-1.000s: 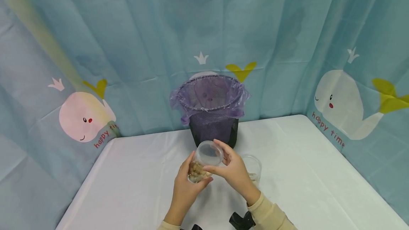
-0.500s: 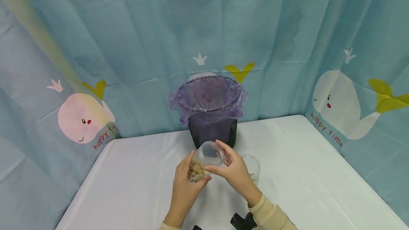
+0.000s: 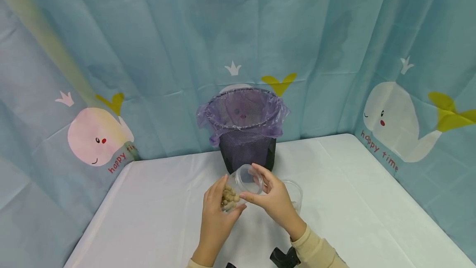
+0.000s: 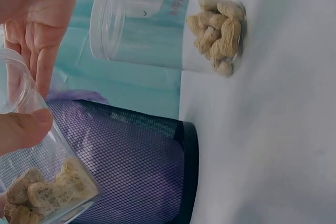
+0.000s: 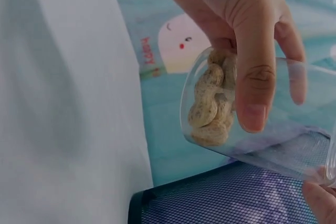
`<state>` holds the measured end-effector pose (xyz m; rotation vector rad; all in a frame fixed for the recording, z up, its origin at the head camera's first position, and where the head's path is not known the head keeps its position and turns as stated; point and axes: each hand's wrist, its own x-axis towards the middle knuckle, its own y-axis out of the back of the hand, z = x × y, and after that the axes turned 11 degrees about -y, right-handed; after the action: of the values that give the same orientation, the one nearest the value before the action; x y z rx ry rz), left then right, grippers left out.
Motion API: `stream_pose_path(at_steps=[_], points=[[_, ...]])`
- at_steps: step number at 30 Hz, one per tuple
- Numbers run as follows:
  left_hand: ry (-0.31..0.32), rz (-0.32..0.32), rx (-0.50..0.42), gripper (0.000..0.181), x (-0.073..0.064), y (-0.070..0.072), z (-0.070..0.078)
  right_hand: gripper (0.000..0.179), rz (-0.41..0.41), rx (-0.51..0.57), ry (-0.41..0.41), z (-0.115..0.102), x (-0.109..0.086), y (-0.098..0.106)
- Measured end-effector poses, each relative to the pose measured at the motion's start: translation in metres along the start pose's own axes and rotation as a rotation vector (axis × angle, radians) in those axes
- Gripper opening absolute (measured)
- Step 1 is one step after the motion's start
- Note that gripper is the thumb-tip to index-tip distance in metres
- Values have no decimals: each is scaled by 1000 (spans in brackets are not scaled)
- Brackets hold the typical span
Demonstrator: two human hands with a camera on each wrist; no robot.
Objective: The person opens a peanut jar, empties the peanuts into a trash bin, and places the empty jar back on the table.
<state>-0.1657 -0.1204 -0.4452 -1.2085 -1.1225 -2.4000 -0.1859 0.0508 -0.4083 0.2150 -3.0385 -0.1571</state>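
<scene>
A clear plastic jar (image 3: 239, 183) holding peanuts is tilted between the two hands, its mouth toward the upper right in the head view. My left hand (image 3: 217, 206) grips its lower part. My right hand (image 3: 273, 197) holds it at the mouth, thumb on the near side and fingers on the far side. The peanuts (image 4: 52, 190) lie at the jar's bottom. Just behind my right hand, a second clear jar (image 3: 295, 191) stands upright; the left wrist view shows peanuts (image 4: 218, 32) inside it.
A black mesh bin (image 3: 247, 148) lined with a purple bag (image 3: 275, 125) stands straight ahead on the white table (image 3: 148, 210). A printed blue curtain (image 3: 167, 53) hangs behind and at both sides. Black gear (image 3: 284, 256) shows at the lower edge.
The held jar has tipped further to the right, so more of its side wall shows. Its peanuts have shifted slightly. Both hands keep nearly the same place.
</scene>
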Motion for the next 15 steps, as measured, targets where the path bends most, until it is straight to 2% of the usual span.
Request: stream_pose_path(at_steps=[6,15], points=[[15,3,-1,96,-1,0,2,81,-21,-4,19,-1,-1,2],[-10,38,8,97,-2,1,3,80,-35,-6,69,-2,-4,3]])
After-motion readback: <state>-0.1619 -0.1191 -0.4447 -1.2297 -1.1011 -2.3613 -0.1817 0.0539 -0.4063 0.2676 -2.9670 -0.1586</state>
